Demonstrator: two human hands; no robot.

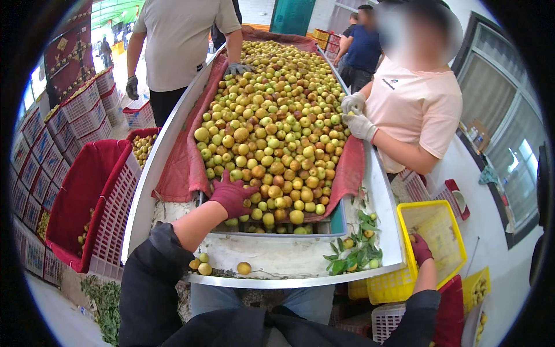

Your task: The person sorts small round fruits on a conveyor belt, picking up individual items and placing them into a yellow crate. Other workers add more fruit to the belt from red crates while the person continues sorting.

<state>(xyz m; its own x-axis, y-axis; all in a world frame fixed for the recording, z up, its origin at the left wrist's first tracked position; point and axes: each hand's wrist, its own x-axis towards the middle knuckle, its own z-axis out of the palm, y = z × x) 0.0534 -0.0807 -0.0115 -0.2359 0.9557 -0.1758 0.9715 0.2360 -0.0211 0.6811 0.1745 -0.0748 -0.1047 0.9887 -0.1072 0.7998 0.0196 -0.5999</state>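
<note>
A large heap of green, yellow and brown jujube-like fruits (pixel 277 126) fills the sorting table, lying on a red cloth (pixel 349 167). My left hand (pixel 232 194), in a maroon glove, rests with fingers spread on the fruits at the heap's near left corner. Off to the right, my right hand (pixel 420 249), also gloved in maroon, is inside a yellow plastic crate (pixel 444 236); a brownish fruit shows at its fingers, and its grip is partly hidden. Below the heap's near edge, fruits lie over a slatted opening. A few loose fruits (pixel 244 268) sit on the table's near ledge.
Green leaves with fruits (pixel 355 251) lie at the near right corner. A metal rim (pixel 299 283) borders the table. A red-lined crate (pixel 84 204) and stacked white crates (pixel 82 112) stand left. A person in grey gloves stands left, another in white gloves right; others are behind.
</note>
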